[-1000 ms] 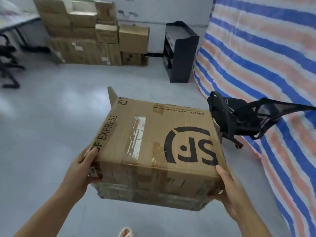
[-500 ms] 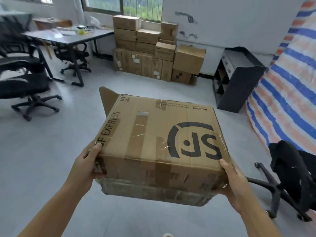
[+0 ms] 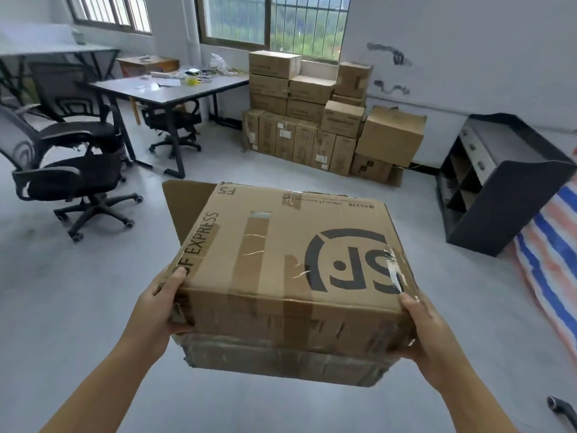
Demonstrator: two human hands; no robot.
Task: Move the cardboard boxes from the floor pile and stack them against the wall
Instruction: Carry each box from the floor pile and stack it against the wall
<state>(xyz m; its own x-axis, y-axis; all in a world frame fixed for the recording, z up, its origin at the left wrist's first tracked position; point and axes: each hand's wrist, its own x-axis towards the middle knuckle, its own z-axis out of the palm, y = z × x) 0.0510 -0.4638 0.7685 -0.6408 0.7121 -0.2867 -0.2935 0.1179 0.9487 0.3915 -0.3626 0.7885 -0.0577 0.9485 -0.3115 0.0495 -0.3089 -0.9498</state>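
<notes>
Cardboard box (image 3: 290,270) mid-carry, left hand (image 3: 156,310) & right hand (image 3: 427,332) gripping its near corners, fingers curled under. Next: walk to wall stack (image 3: 315,120), set on top.

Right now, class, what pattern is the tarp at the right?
Tarp: blue, white and orange-pink stripes; head view.

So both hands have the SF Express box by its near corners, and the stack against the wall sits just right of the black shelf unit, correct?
Not quite. In the head view the stack of boxes against the wall sits left of the black shelf unit, not right of it. The rest holds: the left hand and right hand hold the SF Express box by its near corners.
</notes>
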